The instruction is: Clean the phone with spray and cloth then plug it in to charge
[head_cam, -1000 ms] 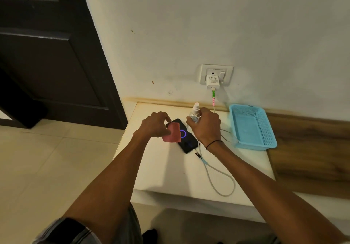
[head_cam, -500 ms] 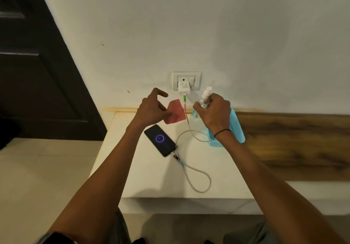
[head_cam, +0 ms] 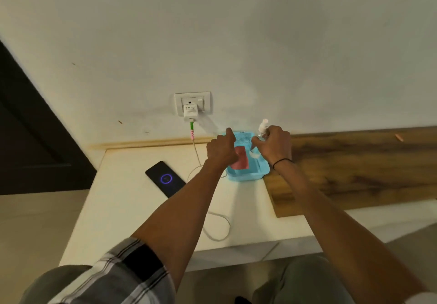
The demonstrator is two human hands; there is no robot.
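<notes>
Pink cloth (head_cam: 240, 161) is now lying in the blue basket (head_cam: 246, 176), released from the left hand (head_cam: 221, 151) — fingers apart above it. The spray bottle (head_cam: 262, 127) is gripped by the right hand (head_cam: 274, 144), carried over the basket. The phone (head_cam: 165, 179) is left on the table (head_cam: 132, 214) — charging ring lit, cleaning and plugging-in judged done.

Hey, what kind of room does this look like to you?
Probably a room in a home, perhaps a bedroom: a low white table against a plain wall, a wall socket with a charger, a dark door, and a tiled floor.
</notes>
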